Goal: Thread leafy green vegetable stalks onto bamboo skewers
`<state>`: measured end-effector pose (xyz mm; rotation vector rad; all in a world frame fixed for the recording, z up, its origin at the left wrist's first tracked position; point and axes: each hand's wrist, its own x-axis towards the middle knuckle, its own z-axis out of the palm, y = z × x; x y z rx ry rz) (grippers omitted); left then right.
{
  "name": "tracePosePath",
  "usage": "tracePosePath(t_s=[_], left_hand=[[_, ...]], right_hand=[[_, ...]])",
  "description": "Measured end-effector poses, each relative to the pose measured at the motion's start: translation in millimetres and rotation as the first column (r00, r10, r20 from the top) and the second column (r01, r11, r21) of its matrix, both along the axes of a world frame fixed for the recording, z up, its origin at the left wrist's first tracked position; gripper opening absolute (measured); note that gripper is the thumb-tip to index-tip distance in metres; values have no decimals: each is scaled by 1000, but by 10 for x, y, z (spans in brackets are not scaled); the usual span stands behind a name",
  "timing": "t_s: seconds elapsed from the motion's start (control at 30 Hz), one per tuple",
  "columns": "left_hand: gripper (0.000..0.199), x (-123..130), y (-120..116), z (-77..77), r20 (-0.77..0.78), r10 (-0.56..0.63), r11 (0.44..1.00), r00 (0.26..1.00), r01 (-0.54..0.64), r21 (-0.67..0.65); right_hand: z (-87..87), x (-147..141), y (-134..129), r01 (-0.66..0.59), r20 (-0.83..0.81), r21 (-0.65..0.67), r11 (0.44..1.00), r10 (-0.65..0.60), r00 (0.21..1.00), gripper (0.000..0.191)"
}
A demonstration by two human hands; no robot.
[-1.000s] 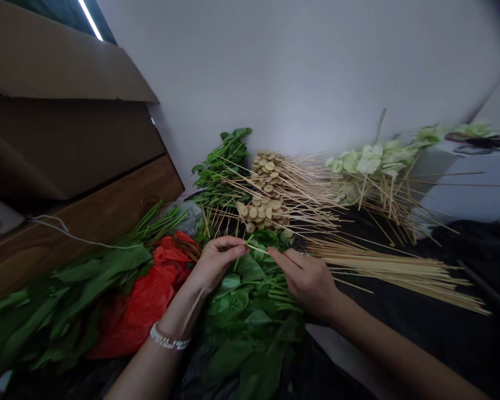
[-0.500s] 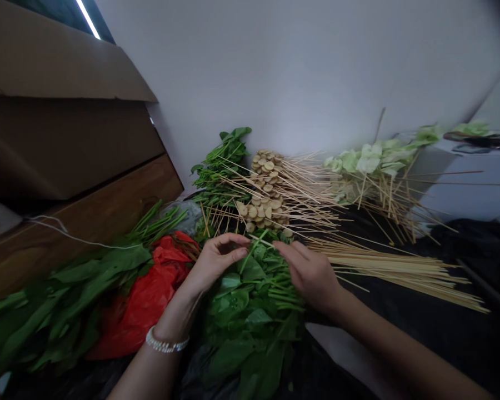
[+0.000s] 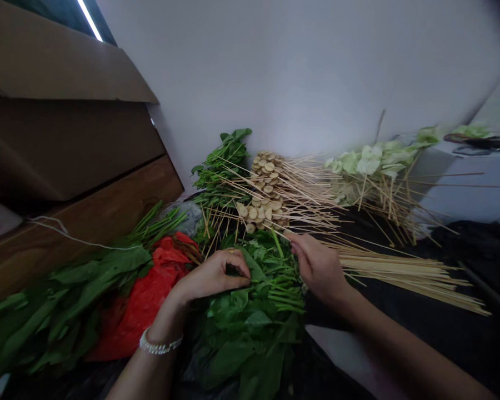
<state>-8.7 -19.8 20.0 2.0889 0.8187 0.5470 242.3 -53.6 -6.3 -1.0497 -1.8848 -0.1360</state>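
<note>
1. A pale wall (image 3: 295, 72) is rising behind a black sheet (image 3: 400, 316), and a box (image 3: 66, 139) is standing at the far left.
2. The right hand (image 3: 320, 266) is pinching a skewer (image 3: 279, 229), which is pointing left above the far edge of the greens (image 3: 250, 322).
3. A stem (image 3: 277, 243) is slanting just below the skewer; whether it is joined to it, I cannot tell.
4. The left hand (image 3: 219, 272) is curling over the greens, thumb and fingertips nearly meeting; whether they are gripping a leaf, I cannot tell.
5. The greens are lying in a heap between the forearms.
6. A red bag (image 3: 141, 305) is lying left of them, beside more leaves (image 3: 70, 300).
7. Loose sticks (image 3: 408, 269) are spreading out on the right.
8. Skewered slices (image 3: 269, 214) are resting beyond the hands, with cabbage (image 3: 370, 158) showing farther right.
</note>
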Motion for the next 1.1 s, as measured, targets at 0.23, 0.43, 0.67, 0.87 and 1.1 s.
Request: tracePosePath(t_s=[0.23,0.43,0.67,0.87,1.1], left_hand=[[22,14,52,14,520,527,840,672,-505,-200],[33,166,63,-120,575,657,753,488,-384,-534],[33,238,7,-146,517,622,778,588,-387,-496],[29,252,2,-140,503,570,819,650,-398,-413],[27,248,2,-135,509,557,828,656,-386,-407]], right_hand=[[-4,-24,-32,-4,57,45,999,1,998,31],[-36,-74,-86,-13,206,67,998,-2,978,35],[-50,-94,-99,-11,242,74,997,-7,970,35],[-51,-96,-99,3,255,74,997,-22,967,35],[-41,-103,-102,-11,246,92,996,-12,969,34]])
